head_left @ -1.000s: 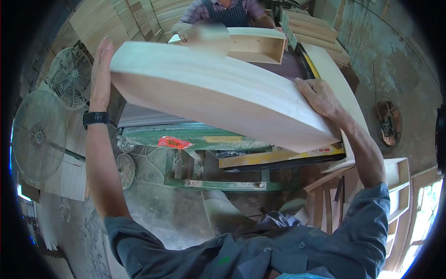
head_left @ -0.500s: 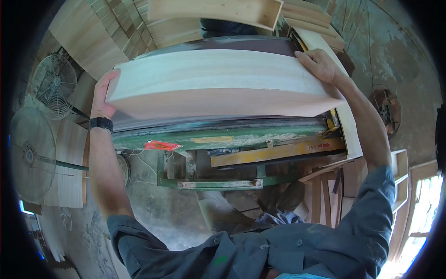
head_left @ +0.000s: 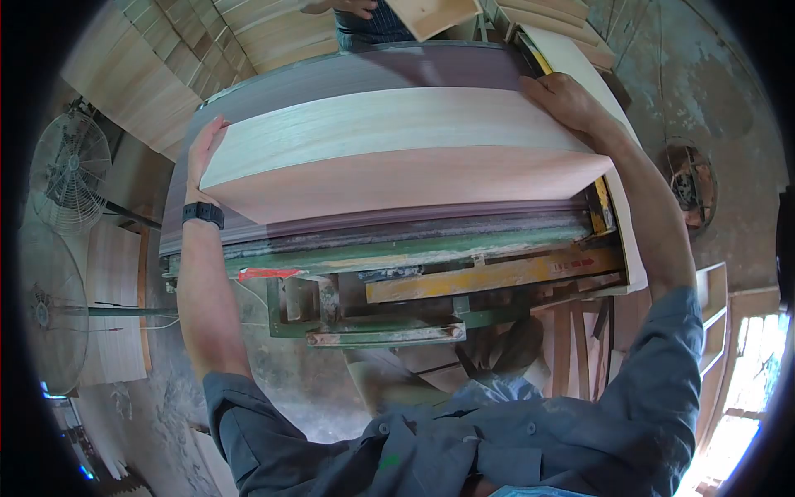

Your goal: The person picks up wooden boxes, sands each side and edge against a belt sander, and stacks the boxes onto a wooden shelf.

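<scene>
A long pale wooden box lies across the purplish sanding surface of a green-framed machine, one long side facing up and another facing me. My left hand grips its left end, the wrist wearing a black watch. On the right, my right hand is closed on the far right corner, thumb over the top. Whether the box's underside touches the surface cannot be made out.
Across the machine, a co-worker's hand is near another open wooden box. Two fans stand at the left. Stacked wooden pieces are at the back right, and a pale board runs along the machine's right side.
The box I hold has come down from a raised, tilted position to nearly level over the machine. The co-worker's box has moved up and away, partly out of view.
</scene>
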Demonstrator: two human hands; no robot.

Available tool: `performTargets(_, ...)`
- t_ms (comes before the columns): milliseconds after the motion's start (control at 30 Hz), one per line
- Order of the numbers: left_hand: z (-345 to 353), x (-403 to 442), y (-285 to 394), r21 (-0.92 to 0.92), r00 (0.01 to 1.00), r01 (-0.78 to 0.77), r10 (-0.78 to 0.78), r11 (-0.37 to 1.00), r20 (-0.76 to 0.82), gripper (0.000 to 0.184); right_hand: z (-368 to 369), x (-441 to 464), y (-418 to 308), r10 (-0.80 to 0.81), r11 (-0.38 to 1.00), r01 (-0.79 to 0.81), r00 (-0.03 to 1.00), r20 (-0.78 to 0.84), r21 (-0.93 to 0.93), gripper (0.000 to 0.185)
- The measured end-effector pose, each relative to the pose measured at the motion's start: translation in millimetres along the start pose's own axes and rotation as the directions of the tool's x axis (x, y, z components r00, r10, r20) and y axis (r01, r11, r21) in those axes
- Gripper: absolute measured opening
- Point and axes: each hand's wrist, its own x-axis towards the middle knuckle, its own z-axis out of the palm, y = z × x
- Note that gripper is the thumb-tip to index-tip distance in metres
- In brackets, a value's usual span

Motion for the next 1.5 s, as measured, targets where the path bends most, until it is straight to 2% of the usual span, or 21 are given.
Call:
performTargets(167, 17.0, 7.1, -13.8, -0.038, 1.000, 0.020, -0.021, 0.999, -0.018, 0.020, -2.3, -3.2, 1.0, 0.033, 0.997, -0.032, 0.999, 0.015, -0.066, 0.050)
performTargets(233, 24.4, 2.8, -15.3, 0.099, 0.994, -0.112, 0.109, 0.989, 0.031, 0.020, -4.5, -7.1, 1.1, -0.012, 0.995, 0.005, 0.998, -0.068, -0.095, 0.050)
performTargets(367, 13.7, 9.6, -16.7, 0.094, 0.995, -0.087, 0.081, 0.992, 0.061, 0.017, -5.6, -10.8, -10.5, 0.081, 0.995, -0.081, 0.997, -0.007, -0.052, 0.051)
performTargets(433, 5.7, 10.1, -21.5, 0.160, 0.977, -0.214, 0.209, 0.963, 0.052, 0.015, -3.7, -6.8, -7.9, 0.075, 0.996, -0.075, 0.997, -0.004, -0.038, 0.051)
performTargets(533, 3.4, 10.1, -23.7, 0.185, 0.967, -0.256, 0.253, 0.949, 0.039, 0.016, -2.8, -7.5, -11.4, 0.069, 0.998, -0.069, 0.998, -0.006, -0.007, 0.051)
performTargets(600, -3.8, 23.9, -30.2, 0.155, 0.981, -0.192, 0.184, 0.969, 0.069, 0.016, -2.1, -4.2, -1.4, 0.027, 1.000, -0.027, 1.000, -0.006, -0.005, 0.047)
performTargets(633, -12.0, 28.1, -26.1, 0.121, 0.986, -0.141, 0.128, 0.983, 0.107, 0.017, -1.8, -5.3, -6.2, 0.090, 0.996, -0.090, 0.996, -0.010, 0.009, 0.047)
performTargets(733, -2.8, 15.0, -18.4, 0.071, 0.990, -0.112, 0.105, 0.991, 0.091, 0.018, 2.3, 0.5, -5.6, 0.096, 0.995, -0.096, 0.995, 0.008, 0.005, 0.049)
performTargets(833, 3.7, 4.3, -16.9, 0.143, 0.976, -0.206, 0.193, 0.968, 0.099, 0.018, 1.9, 2.1, -8.5, 0.075, 0.997, -0.075, 0.997, 0.006, 0.005, 0.049)
performTargets(967, -3.1, 8.0, -16.3, 0.117, 0.978, -0.199, 0.190, 0.973, 0.087, 0.017, 2.9, 0.1, -11.1, 0.079, 0.996, -0.079, 0.997, 0.022, 0.030, 0.048)
performTargets(1033, -14.8, 12.1, -13.7, 0.030, 0.994, -0.035, 0.031, 0.999, 0.109, 0.020, 8.7, 1.6, -16.9, 0.071, 0.995, -0.071, 0.997, 0.005, 0.067, 0.048)
performTargets(1067, -22.0, 10.3, -10.4, 0.028, 0.991, -0.054, 0.050, 0.998, 0.121, 0.020, 10.2, 1.9, -22.3, 0.073, 0.992, -0.072, 0.997, -0.005, 0.101, 0.048)
performTargets(1133, -38.2, -5.5, -3.2, 0.068, 0.998, 0.046, -0.050, 0.997, 0.048, 0.024, 15.5, 6.7, -37.3, 0.039, 0.999, -0.039, 0.999, 0.009, 0.027, 0.045)
performTargets(1167, -42.9, -19.7, 1.0, -0.004, 0.990, 0.138, -0.137, 0.990, 0.042, 0.025, 14.4, 7.1, -52.7, 0.034, 0.999, -0.036, 0.995, 0.089, 0.015, 0.045)
performTargets(1200, -9.7, -60.1, 15.6, -0.099, 0.994, 0.108, -0.111, 0.989, -0.021, 0.027, 15.5, 7.0, -67.8, -0.005, 0.999, 0.009, 0.994, 0.106, -0.033, 0.044)
performTargets(1233, -50.7, -60.6, 10.9, -0.117, 0.997, 0.081, -0.080, 0.990, 0.016, 0.029, 17.8, 4.5, -84.6, -0.027, 0.999, 0.029, 0.994, 0.105, -0.021, 0.044)
performTargets(1267, -102.3, -58.6, 10.6, 0.007, 0.998, 0.036, -0.035, 0.999, -0.055, 0.028, 23.0, 3.3, -94.1, -0.123, 0.992, 0.125, 0.990, 0.067, -0.029, 0.044)
performTargets(1300, -58.8, -110.4, 35.2, -0.005, 0.981, -0.015, 0.014, 1.000, -0.196, 0.024, 26.4, 2.0, -104.7, -0.220, 0.975, 0.221, 0.975, 0.033, -0.036, 0.043)
performTargets(1400, -116.5, -173.0, 61.4, 0.155, 0.970, -0.158, 0.182, 0.975, -0.160, 0.020, 4.7, -5.5, -143.0, -0.360, 0.931, 0.365, 0.925, -0.123, 0.016, 0.043)
performTargets(1433, -107.2, -199.0, 71.5, 0.074, 0.950, -0.195, 0.207, 0.978, -0.233, 0.019, -14.3, -8.1, -156.2, -0.351, 0.935, 0.353, 0.932, -0.090, 0.010, 0.043)
performTargets(1500, -101.7, -234.5, 81.2, 0.004, 0.927, -0.245, 0.235, 0.970, -0.292, 0.019, -56.0, -24.0, -170.2, -0.470, 0.882, 0.446, 0.854, -0.224, -0.154, 0.035)
